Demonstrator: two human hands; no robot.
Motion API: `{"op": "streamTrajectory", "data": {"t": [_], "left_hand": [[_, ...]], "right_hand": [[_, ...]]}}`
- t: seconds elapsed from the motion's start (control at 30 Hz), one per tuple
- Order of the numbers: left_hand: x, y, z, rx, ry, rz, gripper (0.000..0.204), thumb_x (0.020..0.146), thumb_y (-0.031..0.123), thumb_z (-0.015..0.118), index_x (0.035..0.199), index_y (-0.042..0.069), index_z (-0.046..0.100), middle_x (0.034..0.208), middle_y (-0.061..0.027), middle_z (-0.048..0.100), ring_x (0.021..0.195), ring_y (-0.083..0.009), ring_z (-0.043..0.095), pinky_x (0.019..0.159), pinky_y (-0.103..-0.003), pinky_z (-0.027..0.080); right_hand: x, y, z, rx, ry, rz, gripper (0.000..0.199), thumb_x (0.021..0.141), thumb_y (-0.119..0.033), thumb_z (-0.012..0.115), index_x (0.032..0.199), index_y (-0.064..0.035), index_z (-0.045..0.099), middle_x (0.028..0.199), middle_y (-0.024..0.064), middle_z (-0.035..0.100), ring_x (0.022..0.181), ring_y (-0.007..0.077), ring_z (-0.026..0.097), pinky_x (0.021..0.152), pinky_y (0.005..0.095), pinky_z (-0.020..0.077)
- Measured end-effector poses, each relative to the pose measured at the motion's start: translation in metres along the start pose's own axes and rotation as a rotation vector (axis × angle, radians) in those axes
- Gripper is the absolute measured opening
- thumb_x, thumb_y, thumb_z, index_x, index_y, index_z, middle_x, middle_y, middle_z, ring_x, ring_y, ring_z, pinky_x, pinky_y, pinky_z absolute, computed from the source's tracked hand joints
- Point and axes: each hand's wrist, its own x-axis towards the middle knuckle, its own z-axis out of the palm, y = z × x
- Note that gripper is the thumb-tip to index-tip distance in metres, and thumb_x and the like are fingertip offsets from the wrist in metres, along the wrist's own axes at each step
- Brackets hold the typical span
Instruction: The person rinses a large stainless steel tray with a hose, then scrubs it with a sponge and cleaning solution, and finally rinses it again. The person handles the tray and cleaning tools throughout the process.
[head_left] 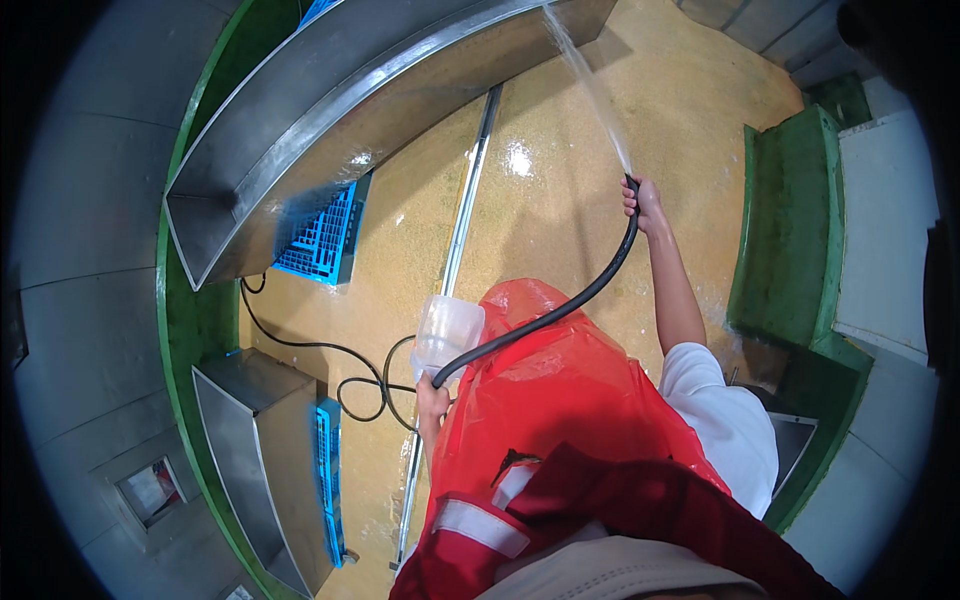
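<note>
So the right hand (647, 203) was clenched around a black hose (572, 302) right by its outlet, with the arm stretched well forward. A jet of water (598, 100) was being thrown from that end toward the far end of a long steel trough (400, 120). The same hose was also gripped by the left hand (432, 402), which was positioned low and close to the body, and the stretch between the two was bowed across the front of a shiny red apron (550, 390).

A clear plastic container (447, 330) was seen just beyond the left hand, partly crossed by the hose. Whether it was being held by those fingers as well couldn't really be made out, tbh.

Past the left hand, more hose was looped loosely on the yellowish floor (690, 120), then run off toward the underside of the trough. Some wet-looking shine was caught on that floor too, and a narrow metal strip (466, 210) was set into it.

A blue plastic grid (325, 240) was tucked partly under the long trough. Over at the lower left, a second steel trough (240, 450) was placed, with another blue piece (328, 470) along its side. On the right, a green ledge (790, 220) was backed by pale wall panels (885, 220).
</note>
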Motion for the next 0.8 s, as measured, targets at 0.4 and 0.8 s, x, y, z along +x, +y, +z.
{"op": "streamTrajectory", "data": {"t": [0.4,0.8], "left_hand": [[0.008,0.008,-0.001,0.068,-0.007,0.008,0.037,0.069,-0.006,0.047,0.102,-0.005,0.061,0.091,-0.0295,0.067,0.092,-0.0444,0.065,0.08,-0.047,0.049],[0.001,0.007,-0.009,-0.013,-0.017,-0.022,0.043,0.068,-0.008,0.044,0.107,-0.004,0.061,0.095,-0.0274,0.068,0.094,-0.0394,0.067,0.083,-0.043,0.049]], "right_hand": [[-0.006,-0.011,-0.02,0.184,0.115,-0.134,0.024,0.1,-0.026,0.034,0.09,-0.0112,0.051,0.057,-0.0065,0.04,0.04,0.0054,0.035,0.035,0.0224,0.0303],[-0.008,-0.001,0.01,-0.019,-0.018,0.011,0.026,0.099,-0.028,0.036,0.087,-0.0112,0.051,0.055,-0.0076,0.04,0.04,0.0045,0.034,0.034,0.022,0.0294]]}}
